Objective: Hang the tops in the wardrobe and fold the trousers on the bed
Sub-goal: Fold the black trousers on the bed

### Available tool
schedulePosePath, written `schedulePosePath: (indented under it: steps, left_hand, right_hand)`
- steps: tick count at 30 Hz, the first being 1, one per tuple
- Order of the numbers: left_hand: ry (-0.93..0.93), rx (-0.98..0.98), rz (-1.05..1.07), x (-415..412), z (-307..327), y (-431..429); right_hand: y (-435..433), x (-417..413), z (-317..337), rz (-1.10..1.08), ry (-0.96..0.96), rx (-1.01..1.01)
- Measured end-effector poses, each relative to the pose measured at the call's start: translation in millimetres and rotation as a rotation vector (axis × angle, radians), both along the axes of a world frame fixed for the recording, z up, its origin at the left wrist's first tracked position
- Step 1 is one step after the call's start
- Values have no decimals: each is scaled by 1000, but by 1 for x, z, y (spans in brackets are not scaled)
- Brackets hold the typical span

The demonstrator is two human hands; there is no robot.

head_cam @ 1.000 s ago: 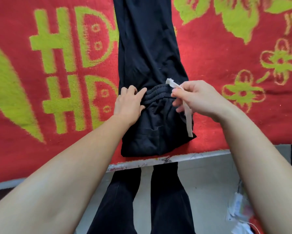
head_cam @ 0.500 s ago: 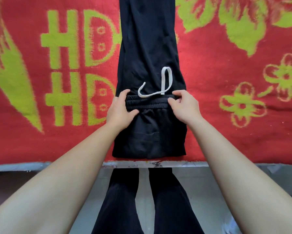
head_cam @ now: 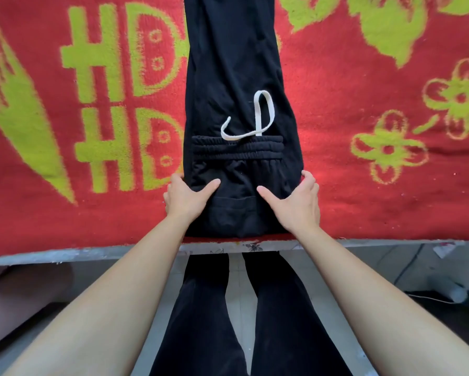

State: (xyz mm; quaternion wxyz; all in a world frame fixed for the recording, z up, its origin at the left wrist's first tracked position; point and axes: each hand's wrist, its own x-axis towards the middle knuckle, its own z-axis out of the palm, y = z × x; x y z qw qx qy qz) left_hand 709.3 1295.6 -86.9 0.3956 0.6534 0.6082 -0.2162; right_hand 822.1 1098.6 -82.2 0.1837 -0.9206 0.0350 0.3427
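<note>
Since 0.5 s ago: both hands dropped from waistband to sides of the folded part, nearer the bed edge. Head view: left hand (head_cam: 185,200) & right hand (head_cam: 295,203) each grip a side edge of the trousers (head_cam: 236,77), thumb on top, fingers curled under. Trousers lie lengthwise on red blanket (head_cam: 363,185) of bed, waist end folded over legs, white drawstring (head_cam: 265,104) loose on top. Est. first fold done, more folds left. Hanging step: nothing in view to judge.
</note>
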Motion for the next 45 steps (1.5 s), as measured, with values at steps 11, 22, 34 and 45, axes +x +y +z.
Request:
schedulePosePath:
  steps: [11, 22, 34, 45]
  left_hand:
    - [-151, -429, 368, -64, 40, -39]
    - [-293, -633, 677, 12, 112, 48]
    - [-291, -80, 413, 118, 58, 108]
    - [-386, -502, 591, 91, 23, 76]
  right_hand:
    - [-55, -41, 31, -386, 601, 273]
    - [17, 58, 115, -570, 611, 524]
    - [109, 163, 59, -371, 202, 329]
    - [83, 114, 16, -602, 561, 498]
